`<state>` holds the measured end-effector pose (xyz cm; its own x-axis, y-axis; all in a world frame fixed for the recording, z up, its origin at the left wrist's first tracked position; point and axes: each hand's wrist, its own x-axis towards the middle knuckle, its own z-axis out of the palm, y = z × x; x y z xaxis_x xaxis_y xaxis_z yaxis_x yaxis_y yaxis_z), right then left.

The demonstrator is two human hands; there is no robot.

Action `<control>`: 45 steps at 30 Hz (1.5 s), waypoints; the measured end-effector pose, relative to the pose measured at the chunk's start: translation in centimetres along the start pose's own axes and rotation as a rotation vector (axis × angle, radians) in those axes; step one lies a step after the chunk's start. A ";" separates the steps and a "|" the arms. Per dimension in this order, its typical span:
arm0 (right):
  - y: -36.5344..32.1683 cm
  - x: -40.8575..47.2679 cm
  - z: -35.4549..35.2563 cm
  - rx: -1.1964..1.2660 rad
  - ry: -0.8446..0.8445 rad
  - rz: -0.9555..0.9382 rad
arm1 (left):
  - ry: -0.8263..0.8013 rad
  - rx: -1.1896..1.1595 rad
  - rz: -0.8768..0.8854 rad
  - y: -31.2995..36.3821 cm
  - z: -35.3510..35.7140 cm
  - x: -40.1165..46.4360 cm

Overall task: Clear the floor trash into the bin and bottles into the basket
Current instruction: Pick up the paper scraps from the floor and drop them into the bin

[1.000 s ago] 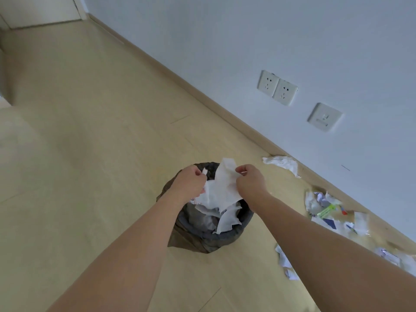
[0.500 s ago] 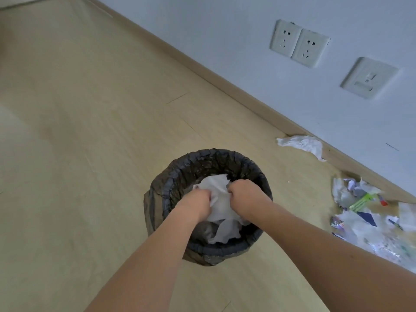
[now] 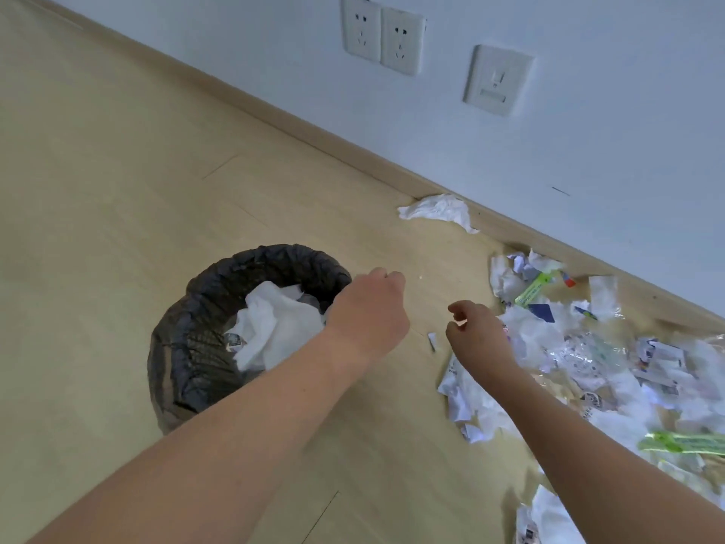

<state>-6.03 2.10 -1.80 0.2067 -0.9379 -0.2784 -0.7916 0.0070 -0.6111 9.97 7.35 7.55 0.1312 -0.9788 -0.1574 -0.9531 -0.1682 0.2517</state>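
A black-lined bin (image 3: 196,347) stands on the wood floor with crumpled white paper (image 3: 274,327) inside it. My left hand (image 3: 368,308) hovers over the bin's right rim, fingers loosely curled, holding nothing. My right hand (image 3: 476,331) is to the right of the bin, above the floor, fingers loosely curled and empty. A heap of paper scraps and plastic wrappers (image 3: 588,359) covers the floor at the right. A green-labelled wrapper (image 3: 535,288) lies near the wall. One crumpled tissue (image 3: 439,210) lies by the skirting board. No bottle or basket is in sight.
The wall (image 3: 549,131) runs diagonally at the upper right, with two sockets (image 3: 382,33) and a switch plate (image 3: 496,78). A tiny paper scrap (image 3: 432,341) lies between my hands. Bare wood floor (image 3: 117,170) stretches left and behind the bin.
Both hands have let go of the white paper, which now lies in the bin, and have moved out to the right toward the trash heap. The view has swung right.
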 end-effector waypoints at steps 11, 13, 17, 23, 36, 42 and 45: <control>6.0 6.8 6.7 -0.514 -0.253 -0.177 | -0.289 0.090 -0.054 2.8 5.9 10.6; 7.1 7.9 7.3 -0.494 -0.331 -0.142 | -0.336 0.132 -0.065 2.2 6.7 12.4; 8.1 10.3 7.0 -0.465 -0.414 -0.118 | -0.370 0.179 -0.107 1.1 7.9 15.6; 7.6 11.9 6.2 -0.216 -0.442 -0.055 | -0.349 0.207 -0.162 -0.6 8.5 19.1; 7.2 15.3 11.4 -0.347 -0.076 -0.720 | -0.424 0.317 -0.137 -2.6 10.7 21.7; 13.5 17.0 8.8 -0.385 0.363 -0.440 | -0.391 0.311 -0.066 -1.9 12.6 25.1; 13.7 16.9 8.9 -0.426 0.455 -0.401 | -0.340 0.269 -0.019 -1.0 13.7 27.4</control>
<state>-8.27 -10.63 -21.46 0.3418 -0.8917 0.2966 -0.8790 -0.4150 -0.2346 10.73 -17.68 -10.10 0.0949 -0.8740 -0.4765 -0.9944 -0.1055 -0.0046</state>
